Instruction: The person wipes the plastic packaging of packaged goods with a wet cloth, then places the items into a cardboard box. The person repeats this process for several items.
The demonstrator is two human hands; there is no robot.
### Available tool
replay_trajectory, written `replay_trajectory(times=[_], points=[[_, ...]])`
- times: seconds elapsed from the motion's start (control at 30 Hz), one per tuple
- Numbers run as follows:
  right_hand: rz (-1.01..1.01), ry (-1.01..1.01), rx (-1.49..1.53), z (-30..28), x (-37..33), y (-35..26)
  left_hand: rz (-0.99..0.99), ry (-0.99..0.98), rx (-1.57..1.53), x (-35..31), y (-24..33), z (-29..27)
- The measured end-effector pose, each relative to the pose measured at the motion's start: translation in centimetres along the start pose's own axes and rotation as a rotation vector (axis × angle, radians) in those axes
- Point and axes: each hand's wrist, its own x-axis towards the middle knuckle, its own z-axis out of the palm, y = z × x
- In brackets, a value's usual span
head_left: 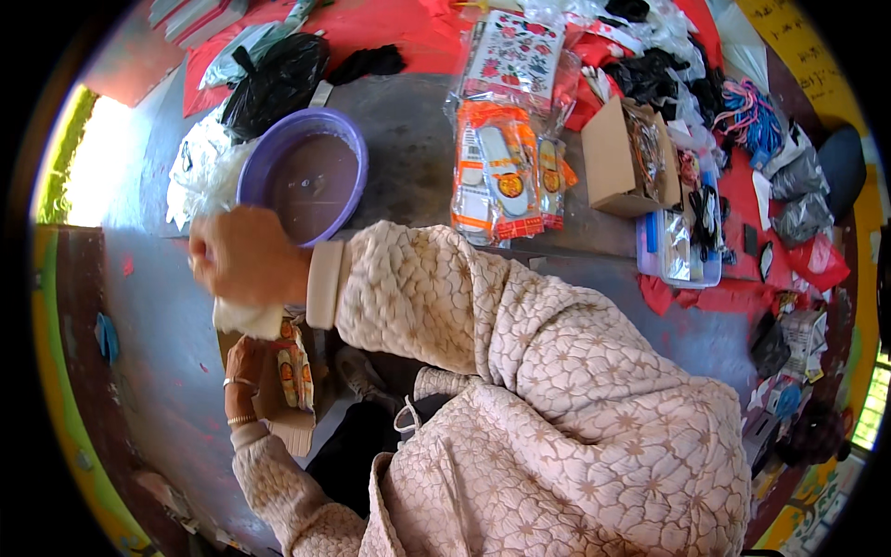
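Observation:
My right hand reaches across in front of me, closed in a fist and slightly smeared by motion. A cream cloth hangs just under the fist, seemingly from its fingers. Below it, my left hand, with bangles on the wrist, is curled over the left side of an open cardboard box; its fingertips are partly hidden. Inside the box lie packets in orange, red and clear plastic.
A purple basin of murky water stands beyond my right hand, beside white plastic bags and a black bag. Packaged insoles, a second cardboard box and a clear plastic bin sit farther right.

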Motion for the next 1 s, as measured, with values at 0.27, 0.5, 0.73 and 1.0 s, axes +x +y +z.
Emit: replay_trajectory(times=[0.27,0.5,0.73,1.0], points=[[0.401,-0.032,-0.572,-20.3,-6.0,15.4,0.105,-0.029,-0.335,-6.2,12.3,-1.6],[0.890,0.087,-0.935,-24.9,-16.3,18.8,0.199,-0.027,-0.046,-0.8,8.2,4.7],[0.801,-0.098,-1.198,-22.1,-14.9,21.8,0.120,-0.076,0.000,0.5,11.9,2.5],[1.007,-0.116,-0.948,-24.6,-13.6,19.6,0.136,-0.090,0.095,0.7,11.1,2.4]])
